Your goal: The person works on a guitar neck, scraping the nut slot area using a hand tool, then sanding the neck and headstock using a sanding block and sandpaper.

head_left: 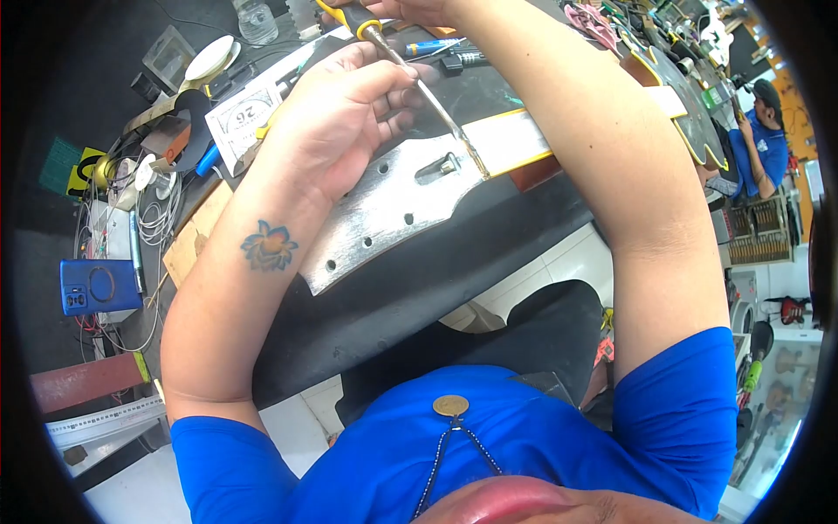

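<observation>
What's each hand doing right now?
Left hand: fingers loosely curled, thumb at the shaft of the tool; grip can't be told.
Right hand: closed on its yellow-and-black handle.

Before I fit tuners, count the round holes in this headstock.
4 in the headstock: three holes along the torso-side edge, one hole nearer the opposite edge. The left hand may hide more.

“26” on white card [243, 122], smaller print unreadable

A yellow-and-black-handled tool [428, 99] is held aslant, its metal tip set, beyond the grip, against a guitar neck [375, 215] with a silvery, holed head.
</observation>
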{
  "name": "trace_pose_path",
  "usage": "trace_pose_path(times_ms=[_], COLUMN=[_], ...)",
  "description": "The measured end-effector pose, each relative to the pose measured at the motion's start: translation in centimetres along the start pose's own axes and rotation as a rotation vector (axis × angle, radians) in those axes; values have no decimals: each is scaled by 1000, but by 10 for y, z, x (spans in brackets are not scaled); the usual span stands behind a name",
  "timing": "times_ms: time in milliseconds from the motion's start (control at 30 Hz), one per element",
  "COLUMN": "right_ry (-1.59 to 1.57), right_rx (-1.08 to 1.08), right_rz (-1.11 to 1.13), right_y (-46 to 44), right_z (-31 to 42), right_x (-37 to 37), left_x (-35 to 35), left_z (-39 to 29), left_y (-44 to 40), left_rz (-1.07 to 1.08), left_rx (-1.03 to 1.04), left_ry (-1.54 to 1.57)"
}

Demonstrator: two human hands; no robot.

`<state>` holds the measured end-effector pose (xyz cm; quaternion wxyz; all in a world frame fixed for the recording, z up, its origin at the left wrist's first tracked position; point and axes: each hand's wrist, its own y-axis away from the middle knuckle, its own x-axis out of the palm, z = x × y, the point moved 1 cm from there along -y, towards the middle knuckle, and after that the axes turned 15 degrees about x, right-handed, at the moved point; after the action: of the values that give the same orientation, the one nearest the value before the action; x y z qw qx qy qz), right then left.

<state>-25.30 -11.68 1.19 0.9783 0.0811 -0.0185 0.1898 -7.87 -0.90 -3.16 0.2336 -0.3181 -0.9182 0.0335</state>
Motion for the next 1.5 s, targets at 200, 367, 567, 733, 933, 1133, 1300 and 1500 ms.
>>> trace_pose_path(times_ms=[200,367,567,733,933,1133,1300,1500], right_ry=[1,29,89,327,88,89,162,289], right_rx=[-20,4,35,82,25,27,52,47], right_rz=[30,31,102,-133,-41,-166,-190,-242], right_y=[-2,-1,-3,-3,9,8,3,6], right_z=[1,1,1,-2,5,7,5,6], right_x=[0,0,-2,-8,-1,-1,-3,-5], left_x=[-2,1,-5,0,18,13,8,16], left_z=[0,-2,-2,-1,-11,-11,-9,-12], left_y=[0,1,1,-7,3,2,2,3], left_rz=[23,18,67,135,60,-12,-54,-135], left_rx=[-6,-29,-40,-83,-47,-55,-52,-56], left_ry=[16,-17,-86,-153,5,13,61,51])
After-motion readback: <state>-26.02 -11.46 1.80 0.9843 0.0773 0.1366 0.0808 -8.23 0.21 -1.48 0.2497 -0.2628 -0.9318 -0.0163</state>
